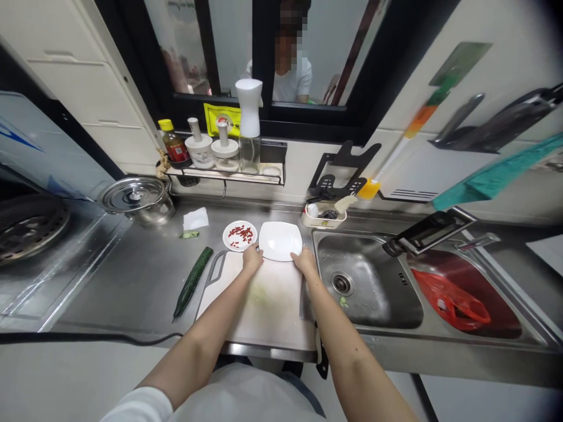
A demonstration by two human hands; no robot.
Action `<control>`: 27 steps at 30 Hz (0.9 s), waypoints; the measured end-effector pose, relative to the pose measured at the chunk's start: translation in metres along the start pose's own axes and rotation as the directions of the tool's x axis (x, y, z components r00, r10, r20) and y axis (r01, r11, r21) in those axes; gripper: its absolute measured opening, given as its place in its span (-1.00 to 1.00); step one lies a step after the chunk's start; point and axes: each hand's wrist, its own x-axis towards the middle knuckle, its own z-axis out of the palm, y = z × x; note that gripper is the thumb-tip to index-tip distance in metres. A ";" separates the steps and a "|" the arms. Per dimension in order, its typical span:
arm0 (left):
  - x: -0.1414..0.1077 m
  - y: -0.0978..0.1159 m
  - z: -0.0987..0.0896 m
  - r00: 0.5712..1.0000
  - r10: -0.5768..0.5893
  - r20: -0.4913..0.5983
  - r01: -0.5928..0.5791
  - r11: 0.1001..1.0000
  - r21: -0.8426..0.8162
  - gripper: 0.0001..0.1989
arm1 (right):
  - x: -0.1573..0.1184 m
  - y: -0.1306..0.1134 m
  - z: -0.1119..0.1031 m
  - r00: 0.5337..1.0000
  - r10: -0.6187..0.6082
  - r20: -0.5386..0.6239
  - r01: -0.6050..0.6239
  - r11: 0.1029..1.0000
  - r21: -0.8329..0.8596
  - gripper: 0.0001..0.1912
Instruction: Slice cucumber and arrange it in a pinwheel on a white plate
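Observation:
Both hands grip a white squarish plate [280, 240] by its near corners, at the far edge of the cutting board. My left hand [252, 258] is closed on the left corner, and my right hand [304, 259] pinches the right one. Nothing lies on the plate. Just left of it sits a small white dish [233, 241] of chopped red pieces. The white cutting board [281, 299] bears a faint green stain beneath my arms. A whole cucumber [192, 283] rests on the steel counter left of the board. Part of a knife shows at the board's right edge, under my right forearm.
A double sink [369, 275] is on the right, with a red plastic bag [453, 299] in its far basin. A lidded steel pot [141, 199] stands back left. Seasoning bottles fill a wall rack [233, 172]. A paper napkin [196, 218] lies near a cucumber scrap [189, 234].

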 end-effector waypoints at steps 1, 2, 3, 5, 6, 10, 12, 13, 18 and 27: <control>0.000 0.000 0.000 1.000 0.007 -0.004 -0.007 1.000 0.019 -0.74 | 0.000 0.000 0.000 1.000 0.003 -0.004 -0.003 1.000 0.001 -0.34; 0.000 0.001 0.000 1.000 0.015 -0.007 -0.014 0.999 0.036 -0.74 | 0.000 0.000 0.001 1.000 0.002 -0.009 -0.002 1.000 0.003 -0.34; 0.000 0.001 0.000 1.000 0.022 -0.011 -0.021 0.998 0.051 -0.74 | -0.001 -0.001 0.001 1.000 0.001 -0.015 -0.001 1.000 0.003 -0.35; 0.000 0.002 -0.001 0.999 0.035 -0.020 -0.034 0.997 0.074 -0.74 | -0.002 -0.002 0.000 1.000 -0.004 -0.024 0.004 1.000 0.001 -0.35; 0.000 0.003 -0.001 0.999 0.042 -0.025 -0.040 0.996 0.083 -0.73 | -0.004 -0.003 0.000 1.000 -0.003 -0.027 0.003 1.000 0.000 -0.36; -0.004 0.004 -0.002 0.996 0.069 -0.053 -0.063 0.992 0.111 -0.69 | -0.014 -0.006 -0.005 0.999 0.001 -0.041 0.000 1.000 0.022 -0.35; -0.010 0.003 -0.003 0.993 0.099 -0.067 -0.090 0.987 0.134 -0.66 | -0.023 -0.005 -0.006 0.997 0.005 -0.072 -0.001 0.999 0.054 -0.34; -0.014 0.002 -0.004 0.991 0.120 -0.067 -0.109 0.983 0.145 -0.65 | -0.029 -0.003 -0.007 0.995 0.005 -0.096 0.002 0.997 0.074 -0.34; -0.044 -0.012 -0.017 0.974 0.224 -0.031 -0.219 0.968 0.119 -0.68 | -0.066 0.027 -0.010 0.984 -0.022 -0.178 0.062 0.973 0.222 -0.55; -0.064 -0.071 -0.102 0.935 0.220 -0.280 -0.178 0.970 0.168 -0.62 | -0.146 0.099 -0.017 0.979 0.008 -0.201 0.032 0.981 0.193 -0.71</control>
